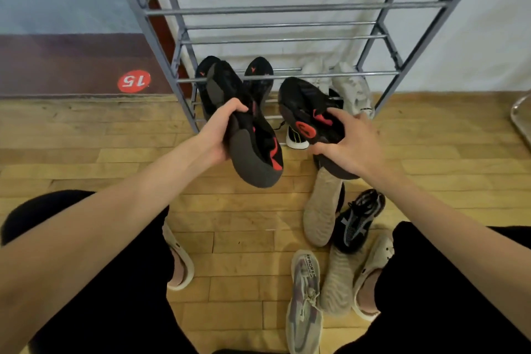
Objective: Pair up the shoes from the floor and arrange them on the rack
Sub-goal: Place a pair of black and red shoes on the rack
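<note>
Knees: black trousers (459,282) fill the bottom corners, with pale slip-on sandals (181,261) on the feet.
Left hand: left hand (221,129) curls round the side of a black shoe (253,149) with red marks – fingers over the upper, thumb hidden behind.
Left shoe's lie: held in the air, tilted on its side, dark grey rubber sole facing left and toward the camera; long axis runs from heel near the camera to toe toward the rack.
Right hand: right hand (350,144) grips the matching shoe (307,112) at its heel end, fingers bent over the top, thumb underneath.
Right shoe's lie: red oval badge on its side; toe points up and left, toward the rack.
Rack: grey metal-tube rack (287,10); on a low tier sit a black pair (258,77) on the left and a whitish pair (352,86) on the right.
Floor: pale wooden boards (115,135) – a black knit trainer (359,221), beige ribbed shoes (321,210) and a grey-lilac trainer (304,302) lie loose near the right knee.
Wall: a red round sticker (134,81) reads 15.
</note>
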Action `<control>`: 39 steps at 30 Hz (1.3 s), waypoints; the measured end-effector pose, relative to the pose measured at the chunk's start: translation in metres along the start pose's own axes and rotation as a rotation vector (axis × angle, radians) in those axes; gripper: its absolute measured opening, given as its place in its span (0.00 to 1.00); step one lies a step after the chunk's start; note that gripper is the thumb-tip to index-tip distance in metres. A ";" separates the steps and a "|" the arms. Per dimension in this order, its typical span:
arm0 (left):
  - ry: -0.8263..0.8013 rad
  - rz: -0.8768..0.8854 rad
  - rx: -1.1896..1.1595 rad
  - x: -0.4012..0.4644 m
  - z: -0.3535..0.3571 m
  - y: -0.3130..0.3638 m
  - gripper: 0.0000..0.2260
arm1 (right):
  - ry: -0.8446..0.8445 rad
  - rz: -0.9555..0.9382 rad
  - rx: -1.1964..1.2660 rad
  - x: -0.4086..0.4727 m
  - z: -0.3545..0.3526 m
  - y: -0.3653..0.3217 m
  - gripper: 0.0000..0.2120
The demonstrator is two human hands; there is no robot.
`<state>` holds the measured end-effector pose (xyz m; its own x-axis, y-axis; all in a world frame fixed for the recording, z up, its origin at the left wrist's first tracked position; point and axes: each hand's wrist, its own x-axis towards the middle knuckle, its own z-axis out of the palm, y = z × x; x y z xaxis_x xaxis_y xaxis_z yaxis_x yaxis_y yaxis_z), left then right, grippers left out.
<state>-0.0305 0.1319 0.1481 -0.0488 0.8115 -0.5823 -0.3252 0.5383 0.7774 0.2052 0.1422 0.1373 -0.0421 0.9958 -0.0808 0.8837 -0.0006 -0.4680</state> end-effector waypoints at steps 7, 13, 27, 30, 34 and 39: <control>-0.066 0.000 0.107 0.040 0.061 0.024 0.07 | 0.179 0.131 -0.020 0.041 -0.031 0.028 0.38; 0.099 0.218 0.179 0.121 0.119 0.040 0.14 | 0.291 0.226 -0.047 0.116 -0.041 0.040 0.34; 0.092 0.288 0.176 0.221 0.165 0.065 0.11 | 0.446 0.273 -0.100 0.218 -0.012 0.060 0.31; 0.079 0.343 0.281 0.211 0.165 0.061 0.07 | 0.459 0.226 -0.106 0.211 -0.009 0.061 0.30; 0.058 0.442 0.429 0.198 0.158 0.046 0.09 | 0.457 0.106 -0.082 0.179 0.009 0.066 0.34; 0.165 0.551 0.592 0.168 0.142 0.020 0.16 | 0.421 0.005 -0.063 0.120 0.042 0.074 0.41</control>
<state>0.0893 0.3112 0.0995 -0.2088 0.9753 -0.0721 0.3351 0.1406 0.9316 0.2462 0.2574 0.0558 0.1443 0.9462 0.2895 0.9108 -0.0127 -0.4126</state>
